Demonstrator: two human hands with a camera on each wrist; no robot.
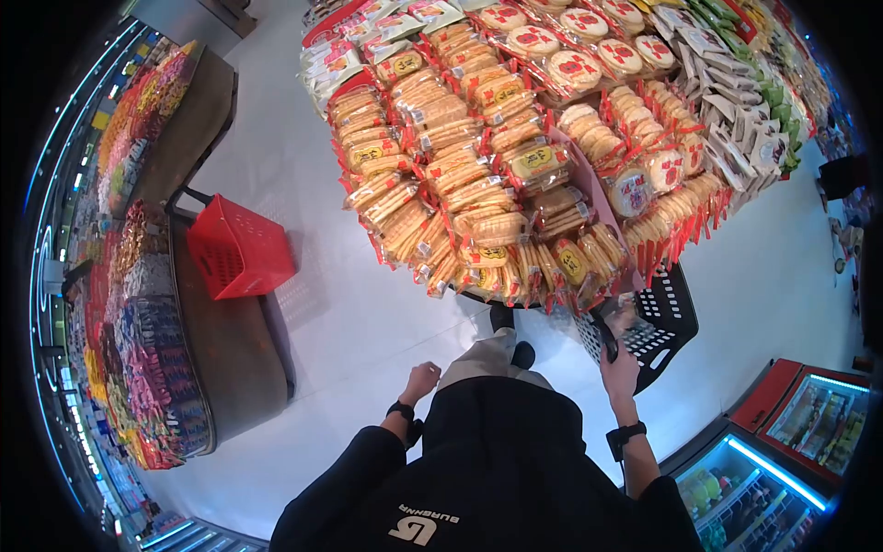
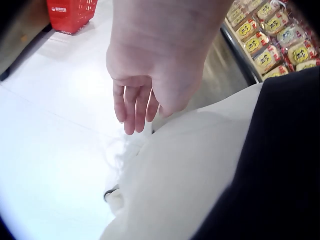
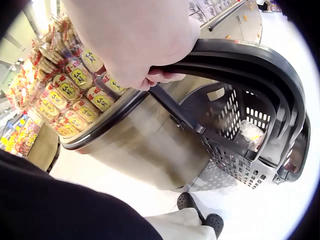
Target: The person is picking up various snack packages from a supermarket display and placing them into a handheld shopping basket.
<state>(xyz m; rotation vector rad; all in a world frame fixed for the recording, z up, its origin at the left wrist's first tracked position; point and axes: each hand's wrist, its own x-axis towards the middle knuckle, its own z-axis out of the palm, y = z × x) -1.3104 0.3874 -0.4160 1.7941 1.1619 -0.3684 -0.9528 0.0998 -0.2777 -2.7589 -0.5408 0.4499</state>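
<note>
My right hand (image 1: 620, 370) grips the black handle (image 3: 240, 55) of a black shopping basket (image 1: 664, 317), its fingers curled round the bar. Inside the basket, in the right wrist view, lies a clear plastic package (image 3: 251, 134). My left hand (image 2: 150, 75) hangs beside my light trousers (image 2: 185, 155) with loosely bent fingers and holds nothing. Right in front of me a rounded display stand (image 3: 145, 145) is heaped with wrapped rice crackers (image 1: 460, 184) in red-edged clear packs.
A red basket (image 1: 241, 247) stands at the left by a curved candy display (image 1: 147, 340). Glass-doored fridges (image 1: 750, 492) are at the lower right. Green and white packs (image 1: 750, 120) fill the far right of the stand. Pale floor (image 1: 340, 359) runs between the displays.
</note>
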